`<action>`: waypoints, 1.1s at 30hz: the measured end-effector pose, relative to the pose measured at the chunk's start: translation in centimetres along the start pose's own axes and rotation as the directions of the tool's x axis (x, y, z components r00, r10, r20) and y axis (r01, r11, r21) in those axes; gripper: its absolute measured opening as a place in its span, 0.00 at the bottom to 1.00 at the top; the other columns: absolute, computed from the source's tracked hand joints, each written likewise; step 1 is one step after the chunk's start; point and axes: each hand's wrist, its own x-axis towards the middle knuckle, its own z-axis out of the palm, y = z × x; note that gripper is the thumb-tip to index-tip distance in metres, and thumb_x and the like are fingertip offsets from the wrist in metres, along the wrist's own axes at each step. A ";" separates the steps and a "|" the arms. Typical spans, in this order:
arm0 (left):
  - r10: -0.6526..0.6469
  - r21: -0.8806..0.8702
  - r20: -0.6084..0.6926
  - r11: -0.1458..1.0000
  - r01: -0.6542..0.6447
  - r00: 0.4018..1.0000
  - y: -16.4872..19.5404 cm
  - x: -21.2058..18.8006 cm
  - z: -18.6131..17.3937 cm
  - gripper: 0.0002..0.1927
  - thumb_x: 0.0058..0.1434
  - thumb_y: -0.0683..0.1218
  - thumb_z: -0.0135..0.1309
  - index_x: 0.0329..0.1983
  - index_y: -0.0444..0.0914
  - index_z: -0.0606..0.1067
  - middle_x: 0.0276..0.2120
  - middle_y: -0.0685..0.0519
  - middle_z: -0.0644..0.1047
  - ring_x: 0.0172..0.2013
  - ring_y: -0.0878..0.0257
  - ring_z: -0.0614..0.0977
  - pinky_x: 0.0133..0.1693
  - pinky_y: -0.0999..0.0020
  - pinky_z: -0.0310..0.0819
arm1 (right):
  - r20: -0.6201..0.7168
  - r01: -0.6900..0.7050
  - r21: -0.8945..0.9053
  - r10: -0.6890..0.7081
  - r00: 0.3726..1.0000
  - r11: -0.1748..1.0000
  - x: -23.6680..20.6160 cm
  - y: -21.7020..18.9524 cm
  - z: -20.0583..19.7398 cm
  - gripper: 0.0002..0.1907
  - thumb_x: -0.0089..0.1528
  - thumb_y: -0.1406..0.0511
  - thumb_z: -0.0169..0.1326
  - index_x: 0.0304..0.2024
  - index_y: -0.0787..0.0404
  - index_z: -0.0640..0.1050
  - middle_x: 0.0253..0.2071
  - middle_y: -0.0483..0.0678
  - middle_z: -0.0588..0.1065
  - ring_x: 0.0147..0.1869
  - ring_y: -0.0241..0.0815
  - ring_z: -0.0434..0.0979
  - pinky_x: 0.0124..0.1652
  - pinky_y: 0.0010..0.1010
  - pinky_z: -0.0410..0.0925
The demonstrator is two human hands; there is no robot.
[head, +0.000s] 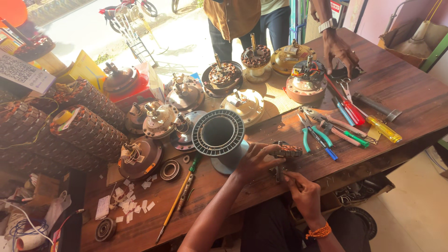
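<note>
From the head camera, looking down on a brown wooden workbench (401, 88), the person's left hand (254, 161) reaches across from the lower middle and curls its fingers around a small round stator core (287, 150), a ring of dark laminations with copper-coloured edges, holding it just above the front edge of the bench. The right hand (303, 189), with an orange beaded band at the wrist, sits just below and beside the left; its fingers are pinched narrow, close under the core, but what they grip is too small to tell. Just left of the left hand stands a grey slotted rotor drum (219, 133), upright on its base and nearly touching the knuckles. Farther left lies a yellow-handled screwdriver (179, 196) slanting across the bench, near scattered white paper scraps (133, 205). To the right of the hands a cluster of hand tools is spread out: teal-handled pliers (310, 133), a blue-tipped screwdriver (326, 147), and a yellow-handled one (385, 130). Behind them stand several fan motor housings (245, 105) with shafts pointing up, and stacks of wound coils (88, 130) fill the left side. At the far edge another person's hand (340, 51), wearing a wristwatch, rests on the bench beside one motor.
</note>
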 end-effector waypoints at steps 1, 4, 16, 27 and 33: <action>0.009 0.016 0.003 1.000 -0.009 1.000 0.0 0.0 0.0 0.19 0.55 0.44 0.60 0.50 0.54 0.82 0.60 0.59 0.73 0.57 0.58 0.76 0.57 0.60 0.71 | -0.002 -0.011 -0.006 0.011 1.000 1.000 -0.1 0.0 -0.1 0.10 0.62 0.69 0.60 0.45 0.61 0.85 0.16 0.41 0.60 0.22 0.25 0.55 0.22 0.25 0.52; 0.012 -0.028 -0.014 1.000 -0.012 1.000 -0.2 0.0 0.1 0.16 0.56 0.44 0.60 0.49 0.52 0.81 0.59 0.57 0.73 0.56 0.57 0.76 0.55 0.59 0.70 | -0.002 -0.013 0.047 0.014 1.000 0.999 -0.3 0.2 -0.3 0.11 0.63 0.68 0.59 0.47 0.61 0.84 0.18 0.38 0.66 0.23 0.24 0.56 0.22 0.24 0.53; 0.090 0.098 -0.181 0.992 -0.074 0.979 1.4 -1.3 1.6 0.16 0.52 0.47 0.58 0.45 0.43 0.81 0.43 0.60 0.77 0.41 0.62 0.77 0.45 0.59 0.70 | 0.095 0.057 0.040 -0.061 0.994 0.998 -0.2 1.3 -2.5 0.11 0.62 0.70 0.59 0.47 0.62 0.84 0.35 0.47 0.84 0.35 0.26 0.78 0.34 0.22 0.71; -0.679 -0.609 -0.041 0.599 0.521 0.733 6.2 -3.6 5.3 0.06 0.64 0.44 0.64 0.39 0.38 0.79 0.30 0.54 0.81 0.29 0.66 0.82 0.31 0.72 0.74 | 0.302 0.153 -0.135 -0.107 0.947 0.979 4.1 -3.1 -7.0 0.05 0.65 0.71 0.61 0.43 0.66 0.82 0.35 0.49 0.80 0.38 0.32 0.79 0.37 0.25 0.72; -0.890 -0.852 0.210 0.037 0.522 0.406 7.5 -2.7 6.5 0.06 0.66 0.44 0.62 0.37 0.35 0.80 0.23 0.60 0.77 0.23 0.78 0.74 0.25 0.79 0.65 | 0.351 0.202 -0.112 -0.152 0.924 0.973 8.8 -4.7 -3.2 0.05 0.67 0.71 0.61 0.43 0.68 0.82 0.35 0.50 0.81 0.40 0.30 0.81 0.43 0.25 0.76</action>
